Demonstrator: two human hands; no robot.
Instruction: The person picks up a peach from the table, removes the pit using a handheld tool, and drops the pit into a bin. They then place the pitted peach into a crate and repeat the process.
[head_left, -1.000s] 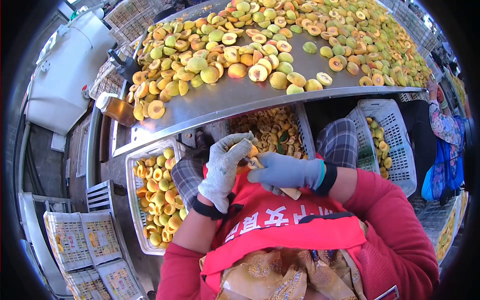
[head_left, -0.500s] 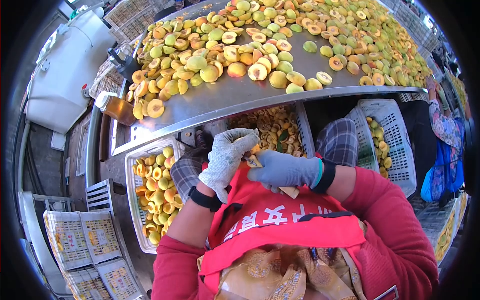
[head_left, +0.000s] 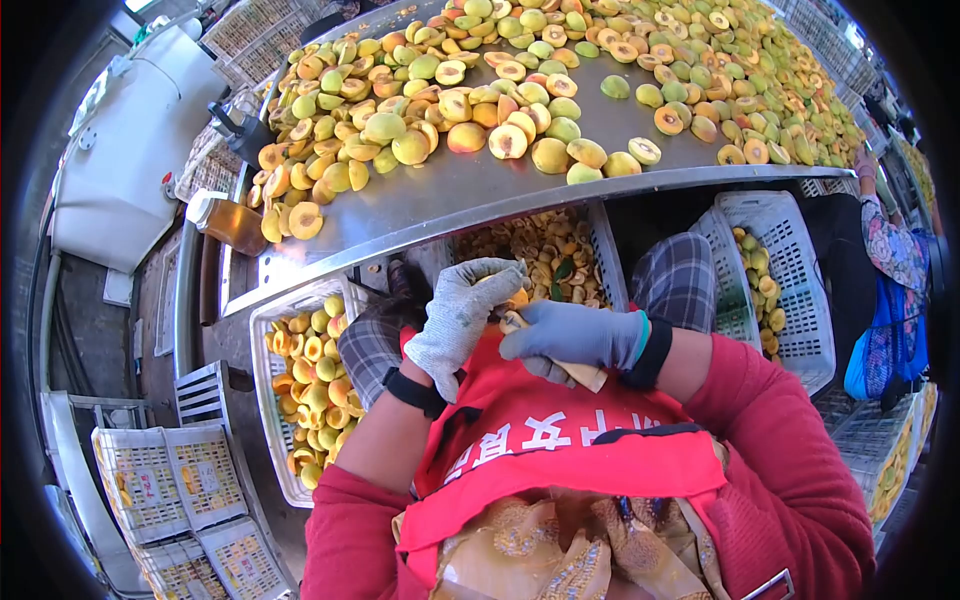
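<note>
My left hand, in a whitish knit glove, is closed around a peach half, of which only a small orange patch shows between the fingers. Close against it, my right hand in a blue-grey glove grips a wooden-handled hand tool. The pale handle sticks out below the palm, and its working end by the fruit is mostly hidden. Both hands are above my lap, in front of the red apron. Beneath and beyond them is a crate of cut peach pieces.
A metal table ahead carries many halved peaches and a jar of amber liquid. Crates of peaches stand at my left and right. Another person is at far right.
My right hand has turned slightly, and more of the wooden handle shows below it. The left hand still holds the peach half, with its fingertips shifted a little to the right.
</note>
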